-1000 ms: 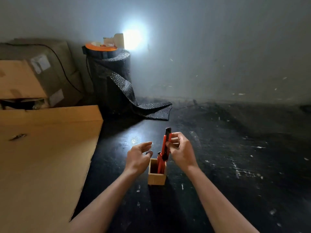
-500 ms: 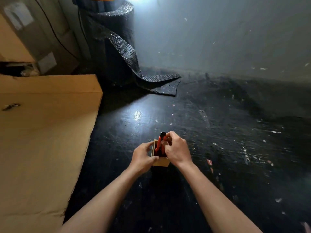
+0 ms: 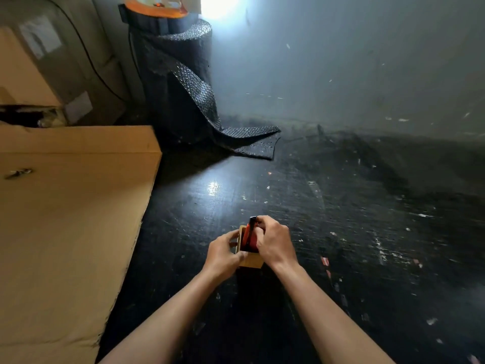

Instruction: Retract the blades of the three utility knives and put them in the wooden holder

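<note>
A small wooden holder [image 3: 251, 260] stands on the black floor in front of me. Orange and black utility knives [image 3: 248, 236] stand upright inside it, their tops poking above the rim; how many are in there I cannot tell. My right hand [image 3: 274, 241] is closed around the top of the knives from the right. My left hand [image 3: 223, 252] grips the holder's left side. No blade is visible.
A large flat cardboard sheet [image 3: 68, 227] covers the floor on the left. Behind it stand cardboard boxes [image 3: 39, 64]. A roll of dark bubble wrap [image 3: 181, 82] with an orange tape reel [image 3: 154, 7] on top stands by the wall. Scraps litter the floor.
A second ago my right hand held a knife high above the holder. It has lowered the knife into the holder, and my left hand has closed on the holder's side.
</note>
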Demonstrator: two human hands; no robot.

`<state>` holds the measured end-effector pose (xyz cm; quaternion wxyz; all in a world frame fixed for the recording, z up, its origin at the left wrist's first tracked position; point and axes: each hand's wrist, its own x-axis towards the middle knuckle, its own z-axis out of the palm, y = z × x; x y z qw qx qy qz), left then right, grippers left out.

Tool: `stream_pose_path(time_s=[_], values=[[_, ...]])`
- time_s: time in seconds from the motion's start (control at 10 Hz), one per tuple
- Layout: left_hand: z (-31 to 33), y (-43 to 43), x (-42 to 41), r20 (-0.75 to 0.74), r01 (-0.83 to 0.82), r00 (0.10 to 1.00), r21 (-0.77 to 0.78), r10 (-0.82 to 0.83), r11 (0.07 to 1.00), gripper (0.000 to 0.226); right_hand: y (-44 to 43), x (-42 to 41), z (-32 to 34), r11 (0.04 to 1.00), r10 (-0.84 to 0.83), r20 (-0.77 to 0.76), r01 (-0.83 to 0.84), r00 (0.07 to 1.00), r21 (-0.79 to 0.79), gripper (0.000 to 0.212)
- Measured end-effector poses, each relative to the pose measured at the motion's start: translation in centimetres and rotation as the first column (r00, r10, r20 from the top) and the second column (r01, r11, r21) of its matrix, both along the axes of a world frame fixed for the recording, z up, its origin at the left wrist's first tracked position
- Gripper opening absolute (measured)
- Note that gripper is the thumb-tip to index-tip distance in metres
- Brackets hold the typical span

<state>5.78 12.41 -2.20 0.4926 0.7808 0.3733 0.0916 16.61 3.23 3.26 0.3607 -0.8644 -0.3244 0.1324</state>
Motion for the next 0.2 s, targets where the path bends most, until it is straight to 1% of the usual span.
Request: stream_pose_path(time_s=[0.1,0.2], values=[[0.3,-0.7,-1.1,0.015,-0.023,1.000,-0.005,0.023,1.000,0.068,-1.0,0.0,1.2,0.999,-0.014,0.054,0.012,0.998,0.032,0.025],[1.0,-2.2,-3.4,0.054,-0.076,0.996,-0.016,0.077,0.997,0.063,-2.6,-0.2,3.2,0.993,-0.032,0.059,0.025,0.998,0.114,0.025]])
